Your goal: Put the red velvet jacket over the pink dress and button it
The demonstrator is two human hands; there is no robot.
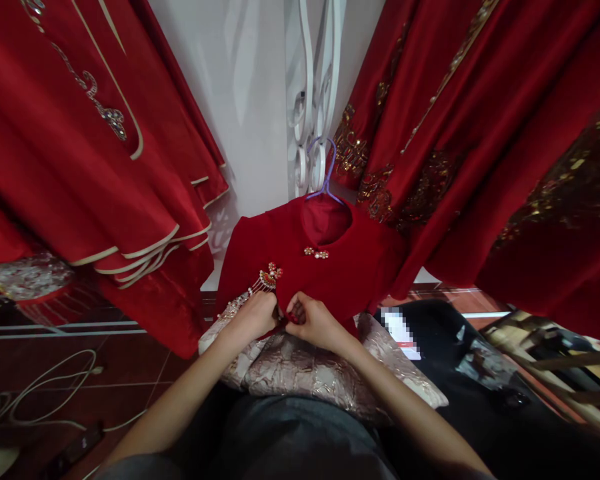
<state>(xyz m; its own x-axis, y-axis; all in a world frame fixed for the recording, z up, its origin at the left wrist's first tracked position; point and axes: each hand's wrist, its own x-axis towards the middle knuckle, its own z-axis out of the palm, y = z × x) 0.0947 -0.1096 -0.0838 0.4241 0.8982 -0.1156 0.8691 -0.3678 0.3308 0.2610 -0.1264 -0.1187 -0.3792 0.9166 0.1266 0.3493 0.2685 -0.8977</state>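
Observation:
A red garment [330, 287] on a purple hanger [326, 183] lies spread in front of me, its lower front resting over a shiny patterned cushion [300, 367]. At its front, my left hand [260, 313] is closed, fingertips turned inward and mostly hidden, beside a beaded ornament [269, 277] with pearl strands. My right hand [316, 321] pinches thumb against forefinger close by, red cloth showing within the curl of its fingers. Whether either hand also holds something small, I cannot tell. A jewelled clasp [316, 253] sits below the neckline.
Red embroidered garments hang at left [115, 167] and right [455, 147]. A white scrollwork stand [307, 87] rises behind the hanger. On the black surface [445, 320] at right lie a lit phone [403, 333] and a clear plastic bag [485, 363]. White cables [45, 380] trail across the floor.

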